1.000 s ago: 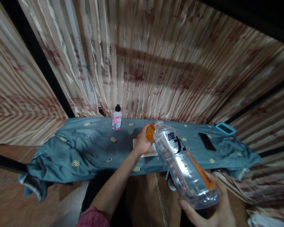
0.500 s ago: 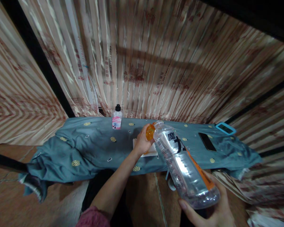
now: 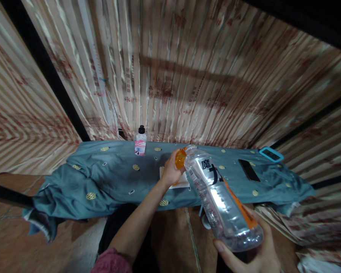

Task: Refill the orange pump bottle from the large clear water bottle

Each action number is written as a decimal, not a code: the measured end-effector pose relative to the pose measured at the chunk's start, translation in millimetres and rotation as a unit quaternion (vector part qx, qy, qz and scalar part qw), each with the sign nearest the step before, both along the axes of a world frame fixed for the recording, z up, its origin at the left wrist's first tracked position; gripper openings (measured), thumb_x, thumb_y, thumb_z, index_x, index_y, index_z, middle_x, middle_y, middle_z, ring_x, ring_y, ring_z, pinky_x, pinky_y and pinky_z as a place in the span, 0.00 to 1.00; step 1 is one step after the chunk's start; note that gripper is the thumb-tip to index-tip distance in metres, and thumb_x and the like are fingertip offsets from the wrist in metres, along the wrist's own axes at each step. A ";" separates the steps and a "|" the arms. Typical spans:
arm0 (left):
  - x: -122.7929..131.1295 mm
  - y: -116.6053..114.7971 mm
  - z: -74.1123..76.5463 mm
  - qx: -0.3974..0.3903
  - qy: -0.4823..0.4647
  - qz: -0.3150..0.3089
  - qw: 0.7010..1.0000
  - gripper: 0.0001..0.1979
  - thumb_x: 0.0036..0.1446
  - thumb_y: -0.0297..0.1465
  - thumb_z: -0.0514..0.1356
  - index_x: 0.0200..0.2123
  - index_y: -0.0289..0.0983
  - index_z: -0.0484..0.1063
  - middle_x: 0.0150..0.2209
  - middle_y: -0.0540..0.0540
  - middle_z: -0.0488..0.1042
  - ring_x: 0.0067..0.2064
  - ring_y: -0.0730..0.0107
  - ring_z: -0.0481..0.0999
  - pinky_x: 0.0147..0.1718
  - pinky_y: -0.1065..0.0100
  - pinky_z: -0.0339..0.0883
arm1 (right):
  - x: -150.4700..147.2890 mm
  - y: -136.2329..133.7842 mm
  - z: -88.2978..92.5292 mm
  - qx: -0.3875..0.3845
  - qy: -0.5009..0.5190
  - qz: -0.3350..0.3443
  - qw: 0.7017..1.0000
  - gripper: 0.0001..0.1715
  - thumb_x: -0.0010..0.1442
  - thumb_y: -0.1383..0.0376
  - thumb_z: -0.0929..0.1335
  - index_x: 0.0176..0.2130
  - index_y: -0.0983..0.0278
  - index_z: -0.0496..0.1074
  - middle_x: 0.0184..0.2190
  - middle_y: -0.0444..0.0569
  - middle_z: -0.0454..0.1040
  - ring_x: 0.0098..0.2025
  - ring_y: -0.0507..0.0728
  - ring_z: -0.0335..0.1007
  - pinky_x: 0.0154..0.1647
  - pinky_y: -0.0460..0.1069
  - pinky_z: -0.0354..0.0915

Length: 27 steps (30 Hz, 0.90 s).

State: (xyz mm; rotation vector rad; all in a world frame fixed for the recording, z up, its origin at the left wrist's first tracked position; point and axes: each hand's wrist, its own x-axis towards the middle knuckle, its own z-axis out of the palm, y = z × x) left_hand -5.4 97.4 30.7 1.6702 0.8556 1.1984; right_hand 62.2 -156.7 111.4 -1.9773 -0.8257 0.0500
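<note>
A large clear plastic bottle (image 3: 218, 197) with black characters and an orange label lies tilted, its neck pointing away from me. My right hand (image 3: 252, 254) cups its base from below at the lower right. My left hand (image 3: 170, 171) is closed round the orange cap (image 3: 180, 159) at the bottle's neck, above a white folded cloth or paper (image 3: 182, 181) that lies on the blue-green patterned sheet (image 3: 113, 178).
A small pink-labelled bottle with a black cap (image 3: 140, 141) stands at the back of the sheet. A black phone (image 3: 248, 170) and a blue-framed device (image 3: 271, 154) lie at the right. Striped satin curtains (image 3: 173, 68) hang behind. Brown tiled floor (image 3: 170, 242) lies below.
</note>
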 end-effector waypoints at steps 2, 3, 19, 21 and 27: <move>0.0 0.2 -0.2 0.002 -0.002 -0.001 1.000 0.34 0.47 0.30 0.70 0.58 0.40 0.65 0.55 0.41 0.77 0.56 0.54 0.77 0.59 0.53 0.69 | 0.5 -0.5 -0.4 -0.012 0.004 -0.004 1.000 0.57 0.41 0.34 0.72 0.58 0.64 0.63 0.47 0.58 0.77 0.44 0.68 0.78 0.45 0.58 0.73; -0.1 0.2 -0.3 0.002 -0.002 -0.003 1.000 0.34 0.47 0.31 0.70 0.58 0.40 0.65 0.55 0.41 0.77 0.56 0.54 0.78 0.58 0.53 0.69 | 0.7 -0.8 -0.5 -0.020 0.007 -0.005 1.000 0.57 0.41 0.34 0.72 0.58 0.64 0.63 0.47 0.58 0.77 0.45 0.69 0.78 0.46 0.59 0.73; -0.7 1.0 0.0 0.011 0.014 -0.003 1.000 0.34 0.48 0.33 0.70 0.58 0.39 0.64 0.55 0.40 0.76 0.56 0.54 0.77 0.58 0.54 0.70 | 0.9 -0.4 0.9 -0.020 0.005 -0.006 1.000 0.59 0.41 0.34 0.71 0.59 0.66 0.63 0.49 0.59 0.76 0.46 0.68 0.77 0.48 0.57 0.72; -0.4 1.3 -0.7 0.011 0.014 -0.002 1.000 0.34 0.48 0.33 0.70 0.58 0.39 0.64 0.55 0.40 0.76 0.55 0.54 0.78 0.57 0.55 0.70 | 1.0 -0.4 0.7 -0.023 0.001 -0.008 1.000 0.59 0.41 0.34 0.71 0.59 0.66 0.63 0.49 0.59 0.76 0.47 0.68 0.77 0.48 0.57 0.72; 0.1 2.1 -1.8 0.015 0.011 -0.007 1.000 0.34 0.48 0.30 0.69 0.58 0.39 0.63 0.56 0.40 0.76 0.56 0.54 0.77 0.57 0.54 0.70 | 2.4 -0.7 0.2 -0.016 -0.013 0.001 1.000 0.59 0.42 0.35 0.71 0.62 0.66 0.62 0.50 0.59 0.76 0.48 0.68 0.77 0.49 0.57 0.72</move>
